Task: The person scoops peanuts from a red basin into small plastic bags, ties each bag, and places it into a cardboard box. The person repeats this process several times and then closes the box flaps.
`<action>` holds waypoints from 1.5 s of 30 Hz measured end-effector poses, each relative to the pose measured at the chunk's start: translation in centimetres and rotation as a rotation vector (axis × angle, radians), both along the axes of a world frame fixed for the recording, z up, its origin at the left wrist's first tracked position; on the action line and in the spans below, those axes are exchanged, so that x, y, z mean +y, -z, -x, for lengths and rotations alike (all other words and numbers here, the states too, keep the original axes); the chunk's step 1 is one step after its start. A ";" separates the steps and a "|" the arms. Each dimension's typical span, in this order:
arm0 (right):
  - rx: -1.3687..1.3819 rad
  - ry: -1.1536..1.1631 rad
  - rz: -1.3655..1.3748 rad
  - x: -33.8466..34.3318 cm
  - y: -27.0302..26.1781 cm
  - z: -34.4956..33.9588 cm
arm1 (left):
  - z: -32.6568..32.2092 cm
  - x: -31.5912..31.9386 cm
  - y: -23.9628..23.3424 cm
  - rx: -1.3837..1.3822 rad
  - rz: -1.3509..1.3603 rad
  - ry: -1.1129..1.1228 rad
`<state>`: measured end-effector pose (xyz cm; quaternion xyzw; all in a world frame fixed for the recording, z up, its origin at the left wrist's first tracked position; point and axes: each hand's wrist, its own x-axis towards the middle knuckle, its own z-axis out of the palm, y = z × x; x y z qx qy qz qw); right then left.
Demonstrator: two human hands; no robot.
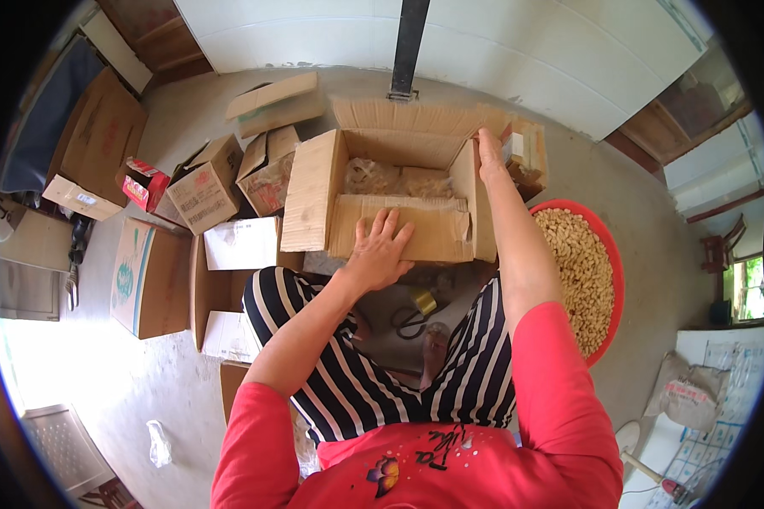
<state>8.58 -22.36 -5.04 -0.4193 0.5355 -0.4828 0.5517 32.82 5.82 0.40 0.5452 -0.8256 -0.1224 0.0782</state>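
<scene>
An unfolded cardboard box (403, 141) stands before me with its flaps spread. Clear plastic bags with pale contents (372, 175) lie inside it. My left hand (382, 248) rests with spread fingers on the box's near flap. At the box's right side, my right hand (491, 156) presses flat against the outer face of the right flap, near its upper corner. To the right of my forearm is a red basin (619, 280) heaped with unshelled peanuts (576, 273). On the floor between my feet lie a roll of yellow tape (424, 301) and black-handled scissors (411, 323).
Several cardboard boxes (205, 191) crowd the floor at the left, with a small red box (145, 184) among them. Another carton (528, 156) stands behind my right hand. A plastic bag (159, 443) lies at the lower left. A filled sack (689, 394) is at the lower right.
</scene>
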 end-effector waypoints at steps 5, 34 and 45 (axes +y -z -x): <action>0.203 -0.267 0.120 3.5 -3.8 -0.9 | -0.6 0.2 0.7 0.004 0.027 -0.035; 1.321 -0.154 0.730 21.0 -3.2 -2.1 | -8.7 -2.5 -0.7 0.200 0.286 -0.780; 1.345 -0.186 0.613 20.6 -3.6 -1.8 | -18.9 -2.4 1.4 0.760 -0.665 -0.954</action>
